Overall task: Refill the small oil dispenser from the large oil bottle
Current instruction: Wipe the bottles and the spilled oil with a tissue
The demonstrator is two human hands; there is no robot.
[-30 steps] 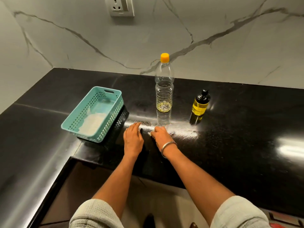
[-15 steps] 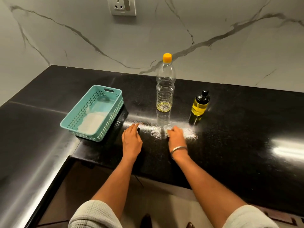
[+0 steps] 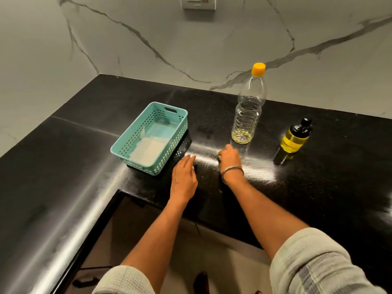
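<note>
head view, single frame.

black counter (image 3: 318,198), polished, l-shaped, runs into the corner of a grey marble-veined wall (image 3: 148,60). a wall socket (image 3: 199,3) sits at the top edge of the frame.

large oil bottle (image 3: 248,115): clear plastic, upright, orange cap (image 3: 258,69) on. stands toward the back edge of the counter, right of centre. only a thin layer of yellow oil at its base.

small oil dispenser (image 3: 296,136): upright, black top fitted, body mostly full of yellow oil. to the right of the large bottle, apart from it, a little nearer the front edge.

teal basket (image 3: 169,149): perforated plastic, left of the bottle, set at an angle to the counter edge. a white sheet or cloth lies inside it; cannot tell which.

left hand (image 3: 184,177): palm down, fingers straight and together, resting flat on the counter just beside the basket's near right corner. holds nothing.

right hand (image 3: 230,158): on the counter just in front of the bottle base, not touching the bottle. fingers curled under; something pale shows at the knuckles, too small and blurred to identify. grasp state: cannot tell. a metal bangle (image 3: 231,171) on that wrist.

pale smears across the counter surface near the right hand. both forearms bare, light rolled sleeves (image 3: 314,262) at the bottom edge.
</note>
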